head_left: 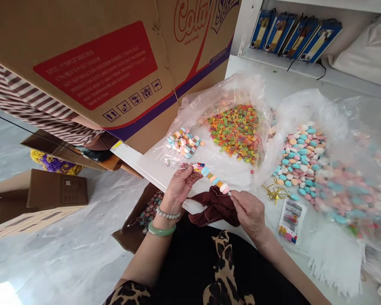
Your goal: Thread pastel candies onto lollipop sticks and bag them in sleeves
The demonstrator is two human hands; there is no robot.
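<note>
My left hand (181, 186), wearing a beaded bracelet and a green bangle, pinches a small printed clear bag (199, 166). My right hand (250, 211) grips the near white end of a candy stick (216, 181), threaded with pastel and orange-brown candies. Its far end lies at the bag's edge, close to my left fingers; whether it is inside I cannot tell. A pile of threaded candy sticks (184, 143) lies just beyond the bag. Under my hands is a dark red cloth (216, 207).
A large cardboard carton (120, 63) stands at the table's left; a person's striped sleeve (34, 97) shows behind it. Plastic bags hold ring candies (238, 133) and pastel candies (305, 156). Right: gold twist ties (275, 192), printed bags (292, 220), white sticks (336, 258). Below: an open box (147, 212).
</note>
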